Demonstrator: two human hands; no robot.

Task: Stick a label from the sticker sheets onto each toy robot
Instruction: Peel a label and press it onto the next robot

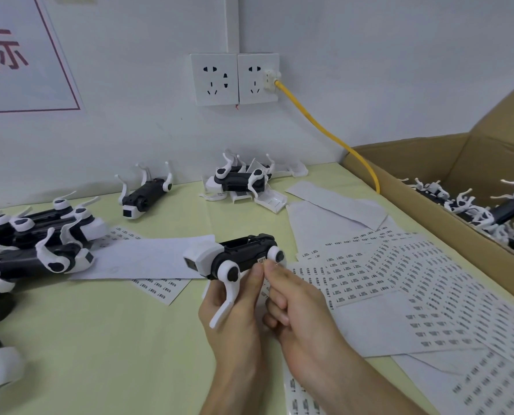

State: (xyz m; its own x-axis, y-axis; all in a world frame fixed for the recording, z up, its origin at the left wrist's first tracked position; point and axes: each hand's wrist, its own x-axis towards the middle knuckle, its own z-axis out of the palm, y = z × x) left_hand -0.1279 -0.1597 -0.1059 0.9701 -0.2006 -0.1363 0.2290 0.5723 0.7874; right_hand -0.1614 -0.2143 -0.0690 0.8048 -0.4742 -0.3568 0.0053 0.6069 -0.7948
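Toy robot [243, 259] held just above the tabletop [100, 339], gripped from below by the left hand [234, 319], thumb up on the near flank. Small label [261, 260] on that flank between the two hips, with print too small to read, possibly a code. Pinched at it, thumb against forefinger, the fingers [275, 272] of the right hand [297, 307], the rest curled into the palm.

Black body, white head, round white hip joints with black hubs. One white leg hanging down across the left palm, and the top of the shell open. Long axis roughly left to right, rear end slightly higher, head with its dark face panel pointing left.

Right of the fingers, fanned over the tabletop: sticker sheets [399, 265] in rows of tiny black print, not legible. Left of the fingers, a blank paper [148, 259] over more sheets, then a pile of robots [40, 250]. Beyond the fingers, by the wall, a lone robot [143, 200] on its back with legs up, and a cluster [240, 181] of robots and loose white parts. Far right, a cardboard box [429, 214] holding more robots.

On the wall above, twin sockets [213, 79] with a yellow cable [324, 130] plugged in. At upper left, a poster [25, 55] with a red "标".
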